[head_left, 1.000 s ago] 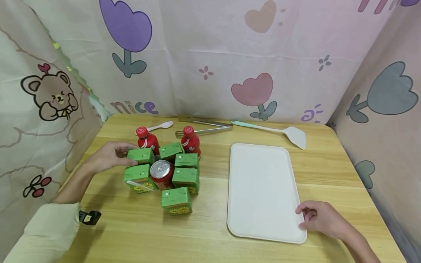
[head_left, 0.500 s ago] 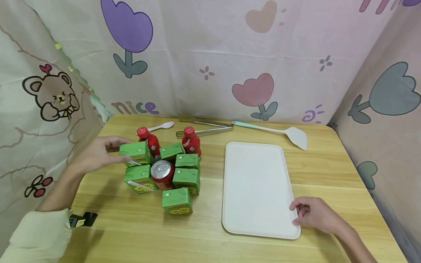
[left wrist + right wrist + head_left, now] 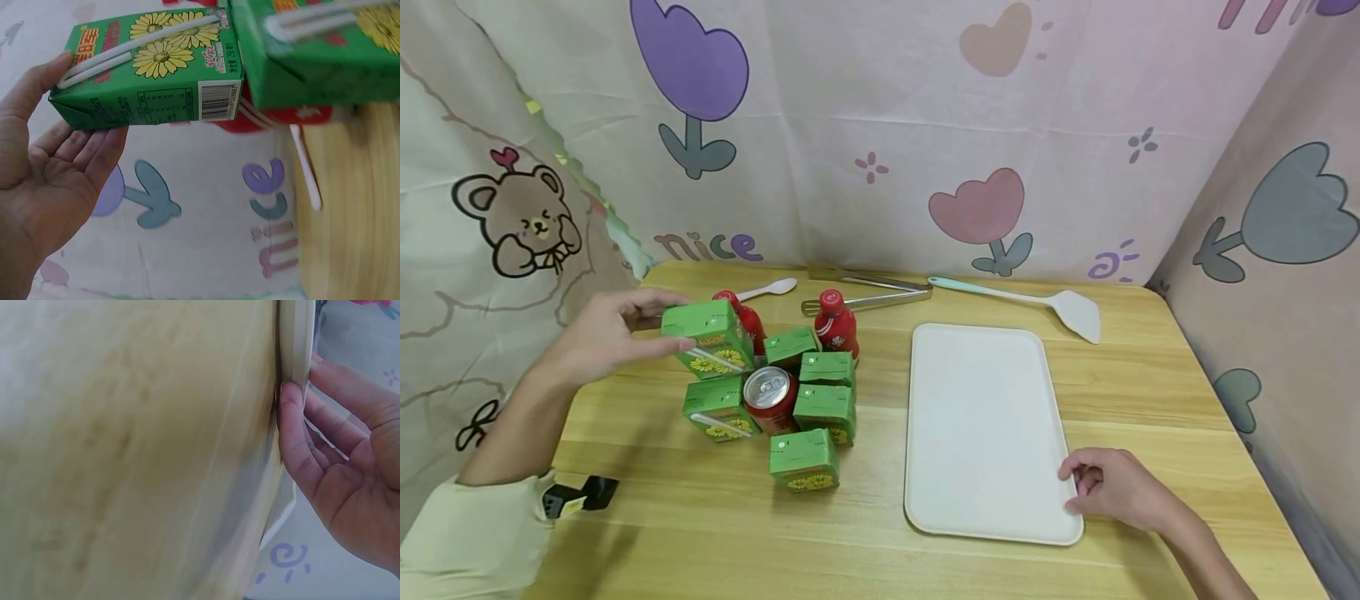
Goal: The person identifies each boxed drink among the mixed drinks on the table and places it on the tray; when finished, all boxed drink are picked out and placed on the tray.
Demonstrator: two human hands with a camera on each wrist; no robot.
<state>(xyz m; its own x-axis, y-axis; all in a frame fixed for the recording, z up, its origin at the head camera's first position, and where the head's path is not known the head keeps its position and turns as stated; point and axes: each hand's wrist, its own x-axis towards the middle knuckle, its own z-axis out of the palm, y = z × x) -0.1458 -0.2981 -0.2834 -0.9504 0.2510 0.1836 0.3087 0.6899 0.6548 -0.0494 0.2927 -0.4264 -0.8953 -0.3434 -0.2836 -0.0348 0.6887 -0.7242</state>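
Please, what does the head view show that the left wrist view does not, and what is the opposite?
Only the head view: the white tray, the right grip holding its edge, the metal tongs and the spatula.

Only the left wrist view: the barcode on the held green drink carton, and the palm side of the left grip.

Both: the left grip holding that carton, the pale spoon and the "nice" lettering.
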